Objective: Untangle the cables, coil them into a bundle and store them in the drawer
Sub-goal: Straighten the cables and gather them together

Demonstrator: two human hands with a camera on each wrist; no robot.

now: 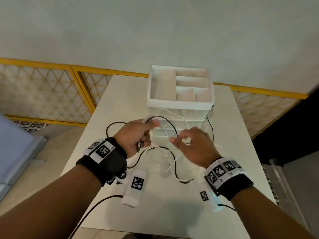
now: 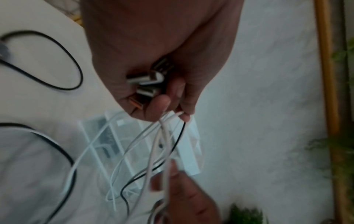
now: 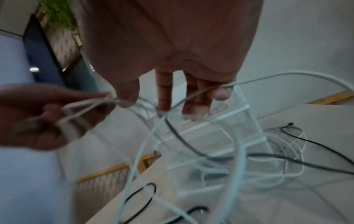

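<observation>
My left hand [image 1: 138, 135] is closed around a bunch of cable plugs [image 2: 147, 84], with the metal ends gathered in the palm and the white and black strands coming out between the fingers. My right hand [image 1: 193, 145] is just beside it, with the fingers half bent and a white strand hooked across them; I judge it a loose hold and not a firm grip. The cables [image 1: 165, 152] look light, thin and very soft, so I think they will slide and loop back easily. The plug ends seem the best place to hold. From the hands the strands hang down to the worktop [image 1: 172, 204] and spread in loops in front of the drawer unit [image 1: 180, 104], and some reach its right side.
</observation>
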